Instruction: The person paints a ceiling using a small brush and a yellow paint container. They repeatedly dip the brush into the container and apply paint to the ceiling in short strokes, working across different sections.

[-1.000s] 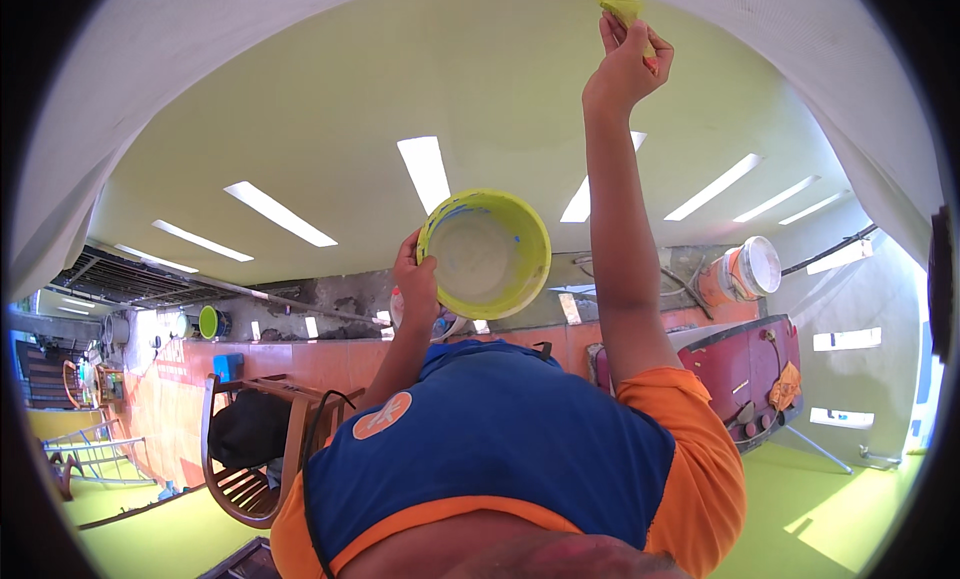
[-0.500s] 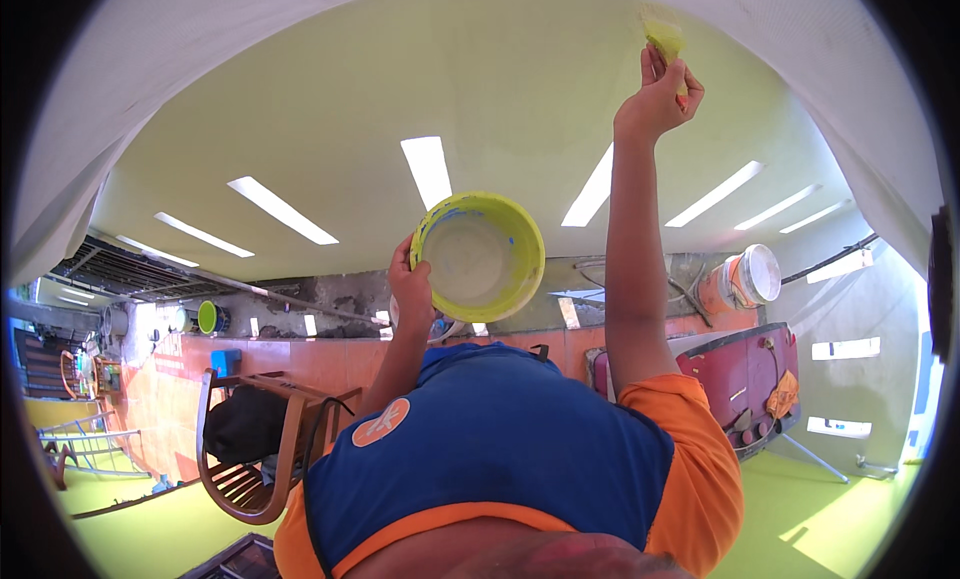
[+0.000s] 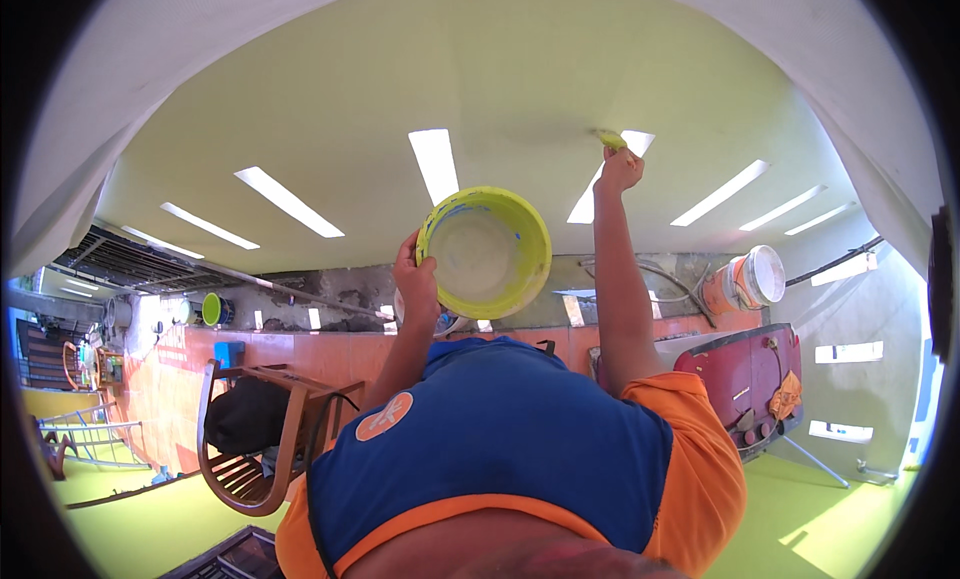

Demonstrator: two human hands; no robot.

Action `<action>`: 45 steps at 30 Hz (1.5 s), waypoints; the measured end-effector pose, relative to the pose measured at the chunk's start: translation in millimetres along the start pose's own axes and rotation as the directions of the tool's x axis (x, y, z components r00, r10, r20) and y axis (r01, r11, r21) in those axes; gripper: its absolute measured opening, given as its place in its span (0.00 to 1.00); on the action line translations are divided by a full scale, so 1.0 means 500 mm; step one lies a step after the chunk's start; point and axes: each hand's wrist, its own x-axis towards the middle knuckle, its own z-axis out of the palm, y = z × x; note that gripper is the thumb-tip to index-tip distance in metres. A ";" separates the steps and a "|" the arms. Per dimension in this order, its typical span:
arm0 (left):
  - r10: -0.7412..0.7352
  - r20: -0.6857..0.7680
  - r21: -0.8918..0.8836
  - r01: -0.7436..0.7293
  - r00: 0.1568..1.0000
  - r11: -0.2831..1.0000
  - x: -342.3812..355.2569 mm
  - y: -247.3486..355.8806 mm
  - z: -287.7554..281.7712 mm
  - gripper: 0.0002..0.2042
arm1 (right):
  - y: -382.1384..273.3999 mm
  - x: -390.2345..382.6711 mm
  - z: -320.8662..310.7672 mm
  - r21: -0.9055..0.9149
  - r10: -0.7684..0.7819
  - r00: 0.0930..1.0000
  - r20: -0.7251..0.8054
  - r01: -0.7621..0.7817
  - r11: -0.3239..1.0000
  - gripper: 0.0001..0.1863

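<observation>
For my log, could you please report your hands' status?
Left hand gripping lime tub. Right hand holding yellow tool near wall; contact unclear. Nothing seen blocking yellow tool.

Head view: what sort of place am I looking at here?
Probably part of a building being done up. The left hand holds a yellow-green bucket with pale contents; the right hand holds what looks like a brush by the light-green wall; a white-and-orange bucket sits near the wall's foot.
</observation>
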 end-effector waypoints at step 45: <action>-0.042 0.046 0.064 0.039 0.998 0.997 -0.006 0.012 -0.007 0.27 | -0.106 -0.092 0.131 0.175 -0.117 0.983 0.143 0.091 0.980 0.07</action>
